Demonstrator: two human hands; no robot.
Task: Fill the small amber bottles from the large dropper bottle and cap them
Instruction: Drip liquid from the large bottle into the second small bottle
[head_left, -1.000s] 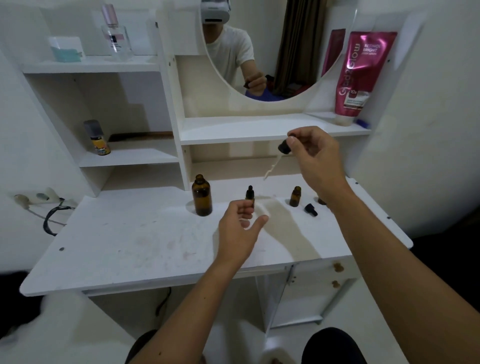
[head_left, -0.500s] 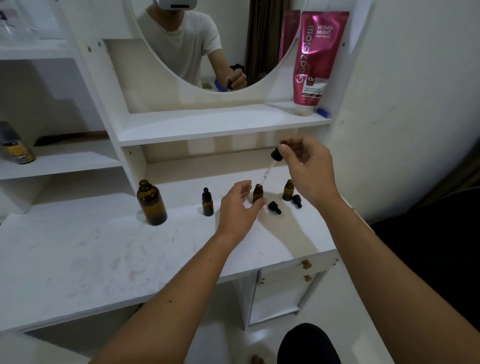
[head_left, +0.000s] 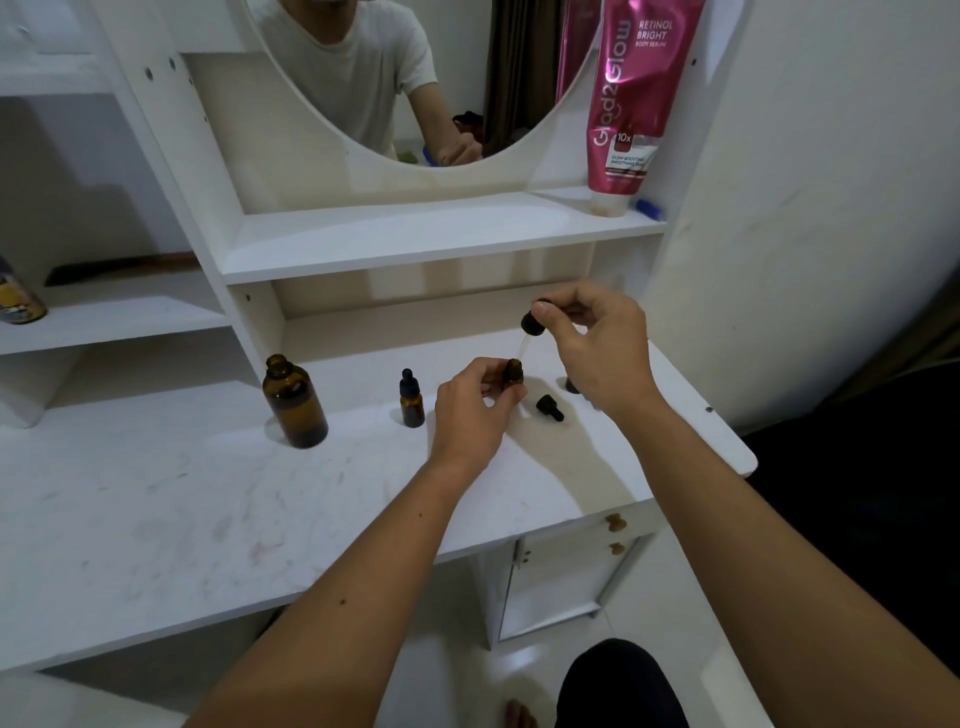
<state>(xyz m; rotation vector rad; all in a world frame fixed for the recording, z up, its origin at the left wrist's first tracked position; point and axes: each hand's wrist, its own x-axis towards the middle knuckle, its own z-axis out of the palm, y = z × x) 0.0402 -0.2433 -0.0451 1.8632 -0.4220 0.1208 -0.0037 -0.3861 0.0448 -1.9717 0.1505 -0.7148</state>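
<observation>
Evidently steadying for filling, the left hand (head_left: 470, 410) grips a small amber bottle (head_left: 514, 373) while the right hand (head_left: 597, 343) pinches the dropper (head_left: 531, 327) above it.

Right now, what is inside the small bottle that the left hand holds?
The dropper's glass tip enters the small bottle's mouth. The dark glass and left hand hide any liquid.

Amber large bottle (head_left: 294, 407); black loose cap (head_left: 549, 407); pink tube (head_left: 636, 98); white table (head_left: 156, 519).

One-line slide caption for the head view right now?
Left hand steadies an open small amber bottle while right hand lowers the dropper into it.
</observation>
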